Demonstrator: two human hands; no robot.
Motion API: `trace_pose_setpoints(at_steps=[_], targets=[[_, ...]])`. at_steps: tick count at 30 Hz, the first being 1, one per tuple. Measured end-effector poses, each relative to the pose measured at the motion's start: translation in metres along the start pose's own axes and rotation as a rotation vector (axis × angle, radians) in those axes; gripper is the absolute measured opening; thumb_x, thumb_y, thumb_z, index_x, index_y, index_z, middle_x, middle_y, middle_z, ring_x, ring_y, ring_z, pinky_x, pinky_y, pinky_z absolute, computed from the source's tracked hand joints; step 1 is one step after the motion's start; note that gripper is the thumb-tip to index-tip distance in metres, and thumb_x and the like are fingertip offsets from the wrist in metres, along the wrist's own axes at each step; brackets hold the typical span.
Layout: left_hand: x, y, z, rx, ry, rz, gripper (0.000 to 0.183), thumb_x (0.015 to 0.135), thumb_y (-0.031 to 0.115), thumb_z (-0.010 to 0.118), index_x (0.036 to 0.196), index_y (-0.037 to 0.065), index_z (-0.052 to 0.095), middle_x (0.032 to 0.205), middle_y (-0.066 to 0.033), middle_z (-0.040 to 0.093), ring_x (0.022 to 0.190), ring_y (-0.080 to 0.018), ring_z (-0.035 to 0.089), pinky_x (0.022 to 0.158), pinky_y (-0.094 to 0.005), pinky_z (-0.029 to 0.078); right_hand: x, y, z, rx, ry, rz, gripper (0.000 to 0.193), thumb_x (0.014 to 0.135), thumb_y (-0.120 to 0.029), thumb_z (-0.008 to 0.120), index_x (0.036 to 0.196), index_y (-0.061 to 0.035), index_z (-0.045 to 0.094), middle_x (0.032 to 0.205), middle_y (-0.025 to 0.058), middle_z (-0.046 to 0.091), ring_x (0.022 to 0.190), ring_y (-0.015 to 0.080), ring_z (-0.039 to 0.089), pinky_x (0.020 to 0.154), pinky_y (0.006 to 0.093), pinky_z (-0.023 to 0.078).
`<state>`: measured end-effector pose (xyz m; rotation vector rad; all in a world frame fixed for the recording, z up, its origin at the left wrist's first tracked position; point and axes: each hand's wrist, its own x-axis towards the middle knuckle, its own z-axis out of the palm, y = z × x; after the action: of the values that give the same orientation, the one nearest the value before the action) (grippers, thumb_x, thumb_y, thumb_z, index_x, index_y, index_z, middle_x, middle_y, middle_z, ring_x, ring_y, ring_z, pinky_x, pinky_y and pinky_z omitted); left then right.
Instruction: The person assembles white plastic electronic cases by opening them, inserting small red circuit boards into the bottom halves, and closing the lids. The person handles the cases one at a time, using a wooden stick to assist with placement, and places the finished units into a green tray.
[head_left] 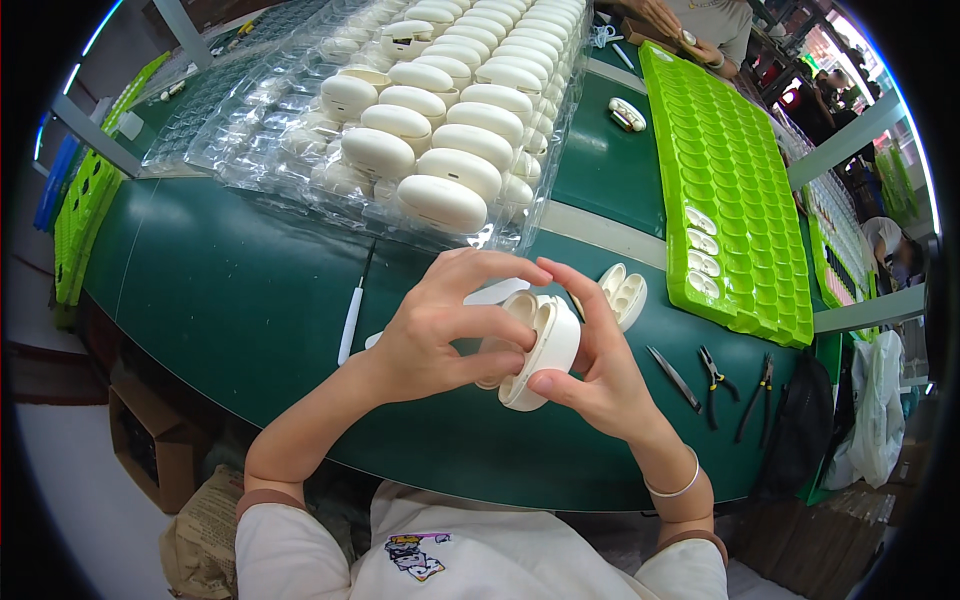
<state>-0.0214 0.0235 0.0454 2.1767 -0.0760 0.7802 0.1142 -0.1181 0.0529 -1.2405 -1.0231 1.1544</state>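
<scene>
An opened cream-white earbud charging case [556, 350] is held up over the green table between my two hands. My right hand [610, 370] is closed round its outer side, with the thumb at the lower edge. My left hand [450, 325] reaches in from the other side, its bent fingertips pressed into the case's inner recess; whether they pinch a small part there is hidden. Just beyond my right fingers, another open case [627, 297] lies on the table. Partly behind my left hand is a flat white piece [497, 291]. Left of that hand lies a slim white-handled tool [351, 322].
Stacked clear plastic trays [300, 170] full of closed cases [443, 203] fill the back left. At right stands a bright green tray [735, 220] with several white parts. Tweezers [676, 381] and two pliers [714, 385] lie nearer. A person's hands [690, 40] appear across the table.
</scene>
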Motion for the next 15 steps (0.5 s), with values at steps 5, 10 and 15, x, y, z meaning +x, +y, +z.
trace_pose_setpoints(at_steps=[5, 10, 15], targets=[[-0.001, -0.001, 0.004, 0.083, 0.025, 0.064, 0.017, 0.06, 0.01, 0.072, 0.074, 0.007, 0.063, 0.107, -0.01, 0.059, 0.098, -0.0261, 0.056, 0.082, -0.0353, 0.045, 0.003, 0.012, -0.003, -0.007, -0.012, -0.041, 0.066, 0.078, -0.016, 0.066, 0.13, -0.002, 0.028, 0.122, 0.014, 0.038, 0.104, 0.0199, 0.05, 0.087, 0.0339, 0.045], [-0.001, -0.002, -0.003, 0.039, 0.03, 0.06, 0.015, 0.062, 0.007, 0.07, 0.073, 0.004, 0.06, 0.105, -0.0132, 0.061, 0.095, -0.0282, 0.059, 0.08, -0.035, 0.048, 0.004, 0.008, -0.003, 0.028, -0.022, 0.013, 0.058, 0.08, -0.015, 0.064, 0.128, -0.0024, 0.033, 0.117, 0.0108, 0.044, 0.102, 0.0171, 0.05, 0.086, 0.0312, 0.044], [0.002, 0.003, -0.021, -0.138, 0.103, -0.12, 0.008, 0.069, 0.002, 0.067, 0.072, 0.002, 0.059, 0.108, -0.0134, 0.06, 0.098, -0.0234, 0.059, 0.081, -0.0312, 0.046, 0.002, -0.006, -0.015, 0.164, -0.089, 0.054, 0.057, 0.08, -0.012, 0.063, 0.128, -0.0036, 0.034, 0.112, 0.0079, 0.049, 0.102, 0.0154, 0.05, 0.086, 0.0289, 0.043]])
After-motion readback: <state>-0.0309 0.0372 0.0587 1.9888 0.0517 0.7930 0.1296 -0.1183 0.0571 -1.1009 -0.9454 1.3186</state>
